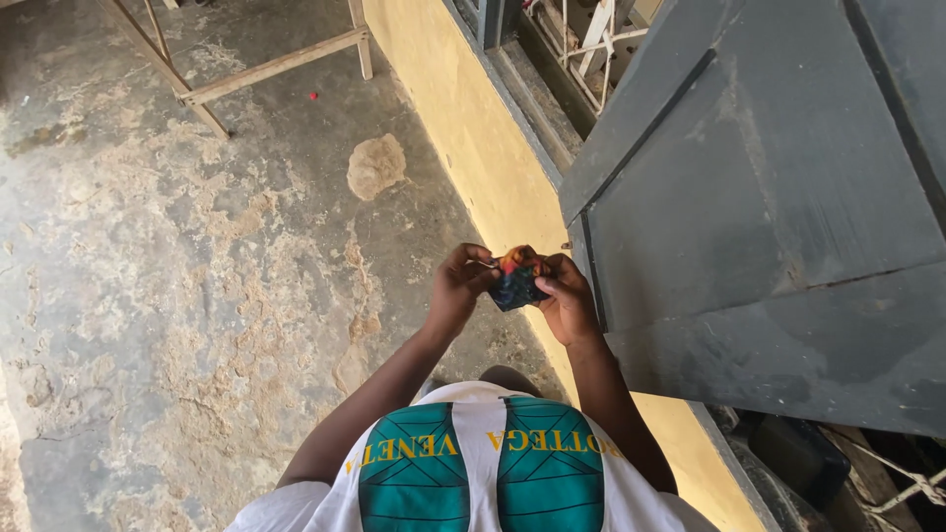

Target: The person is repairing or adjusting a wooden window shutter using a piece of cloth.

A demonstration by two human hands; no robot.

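- I see both hands raised in front of the chest, meeting over one small object held above the floor.
- The left hand is curled, fingers bent inward, pinching the left edge of a small folded piece of patterned fabric.
- The right hand is likewise curled, thumb and fingers closed on the right edge of the same fabric.
- The fabric sits between the two hands, touching both; it is dark blue with an orange-red patch at its top. I cannot tell its exact kind.
- Just to the right of the right hand stands a grey metal door, swung open; whether the hand touches it I cannot tell.
- Behind the hands runs a yellow painted wall base.
- Below and to the left lies a worn, patchy concrete floor.
- A wooden frame stands on the floor at the top left, well apart from the hands.
- The person wears a white shirt with teal panels.
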